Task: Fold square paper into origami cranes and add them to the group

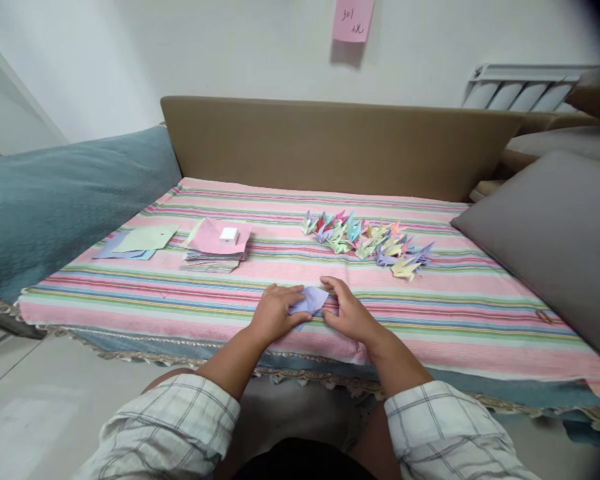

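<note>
A purple sheet of origami paper [309, 300], partly folded, lies on the striped cloth in front of me. My left hand [279, 310] grips its left side, fingers above and thumb along the near edge. Just right of the paper, my right hand [349, 311] is open, with thumb and fingers apart and nothing between them. Part of the paper is hidden under my left fingers. Beyond my hands, to the right, sit several folded paper cranes [353, 230] in many colours, grouped close together.
A stack of paper [213, 260] stands at the left, with a small white box [229, 235] on its pink top sheet. Loose sheets [147, 239] lie farther left. A grey cushion [555, 240] borders the right side, and a brown backrest [330, 143] the far side.
</note>
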`<state>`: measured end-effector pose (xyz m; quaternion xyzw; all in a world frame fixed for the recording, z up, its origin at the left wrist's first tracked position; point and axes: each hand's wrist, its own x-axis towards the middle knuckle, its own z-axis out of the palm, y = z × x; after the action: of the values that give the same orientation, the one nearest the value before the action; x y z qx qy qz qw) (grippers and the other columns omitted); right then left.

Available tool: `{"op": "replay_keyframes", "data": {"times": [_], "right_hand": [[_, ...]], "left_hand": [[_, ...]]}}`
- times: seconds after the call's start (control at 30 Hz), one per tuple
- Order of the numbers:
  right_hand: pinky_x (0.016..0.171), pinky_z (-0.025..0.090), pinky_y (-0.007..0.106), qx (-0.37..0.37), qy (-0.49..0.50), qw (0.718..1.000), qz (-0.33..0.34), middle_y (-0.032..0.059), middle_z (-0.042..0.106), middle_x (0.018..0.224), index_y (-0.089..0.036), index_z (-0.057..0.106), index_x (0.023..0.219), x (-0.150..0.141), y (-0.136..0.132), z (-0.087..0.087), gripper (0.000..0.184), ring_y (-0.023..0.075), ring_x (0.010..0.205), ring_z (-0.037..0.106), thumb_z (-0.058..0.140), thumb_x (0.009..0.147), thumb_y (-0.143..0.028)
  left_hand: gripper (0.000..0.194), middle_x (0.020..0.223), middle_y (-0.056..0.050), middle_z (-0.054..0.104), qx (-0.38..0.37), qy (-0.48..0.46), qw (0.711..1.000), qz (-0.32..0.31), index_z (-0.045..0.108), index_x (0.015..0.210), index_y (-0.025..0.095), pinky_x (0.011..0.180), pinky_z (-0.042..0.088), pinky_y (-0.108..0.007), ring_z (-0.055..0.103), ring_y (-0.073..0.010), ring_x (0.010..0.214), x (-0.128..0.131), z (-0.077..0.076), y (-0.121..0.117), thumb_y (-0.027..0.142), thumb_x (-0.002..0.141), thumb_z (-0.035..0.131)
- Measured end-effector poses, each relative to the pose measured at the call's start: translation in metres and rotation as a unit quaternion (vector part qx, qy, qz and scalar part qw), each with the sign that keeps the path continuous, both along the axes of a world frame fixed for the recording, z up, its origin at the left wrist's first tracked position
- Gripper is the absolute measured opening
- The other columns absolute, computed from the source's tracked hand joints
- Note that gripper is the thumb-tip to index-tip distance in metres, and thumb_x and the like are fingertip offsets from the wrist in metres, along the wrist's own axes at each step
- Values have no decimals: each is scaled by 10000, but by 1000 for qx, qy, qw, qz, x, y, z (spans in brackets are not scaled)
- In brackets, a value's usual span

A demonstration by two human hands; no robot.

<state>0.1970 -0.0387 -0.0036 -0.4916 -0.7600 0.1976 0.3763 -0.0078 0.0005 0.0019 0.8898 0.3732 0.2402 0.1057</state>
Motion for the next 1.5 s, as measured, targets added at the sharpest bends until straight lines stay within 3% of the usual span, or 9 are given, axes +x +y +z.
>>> {"op": "replay_keyframes", "data": {"times": [0.1,0.27,0.57,0.77,0.97,1.2,1.37,1.5], "right_hand": [[1038,334,406,36,-14,999,10,112,384,1333,-226,470,1224,-1,-3,4,534,237,1277,346,552,703,-146],[1017,339,440,43,-58,997,21,114,397,1323,-217,671,925,-2,-2,8,185,272,1269,332,596,786,-313],[999,348,429,36,-92,995,1,115,475,1274,-200,697,757,3,5,2,241,247,1215,388,525,854,-337],[995,360,408,-2,-62,998,3,115,499,1254,-204,692,828,4,5,1,183,237,1216,414,562,835,-333],[988,366,392,-29,-64,997,29,103,521,1226,-203,688,793,10,7,0,176,231,1200,440,567,833,-325],[969,380,378,-37,-70,997,19,105,566,1139,-193,667,778,14,11,-6,207,218,1181,455,520,855,-316],[947,391,385,-36,-71,997,0,108,568,1140,-191,656,754,12,11,-6,191,228,1165,468,537,838,-315],[952,390,391,-40,-56,998,-11,111,554,1172,-192,670,777,7,9,-3,177,234,1171,465,556,825,-319]], "left_hand": [[421,1206,-82,616,-3,5,1000,2,656,1065,243,985,343,-479,585,-264,1063,1,2,-1,480,717,675],[398,1193,-78,625,-4,14,1000,11,661,1045,259,1004,299,-520,590,-265,1056,3,4,-1,490,720,667],[343,1140,-67,657,-14,9,1000,12,688,946,252,1022,257,-522,596,-253,1047,4,7,-2,493,701,684],[259,1080,-59,683,-27,7,1000,-7,705,790,243,999,275,-477,597,-234,1046,2,9,-2,469,805,581],[267,1050,-57,690,-20,9,1000,-7,670,693,213,958,300,-450,596,-236,1027,2,6,0,451,794,601],[353,663,-17,653,-9,9,1000,7,571,588,185,724,405,-320,611,-183,710,3,4,3,486,767,613],[285,937,-61,699,-43,-29,999,2,576,580,190,789,447,-317,626,-210,950,0,7,4,375,794,608],[253,978,-72,695,-63,-26,998,2,618,585,191,827,466,-324,608,-215,1030,-3,7,6,346,786,618]]}}
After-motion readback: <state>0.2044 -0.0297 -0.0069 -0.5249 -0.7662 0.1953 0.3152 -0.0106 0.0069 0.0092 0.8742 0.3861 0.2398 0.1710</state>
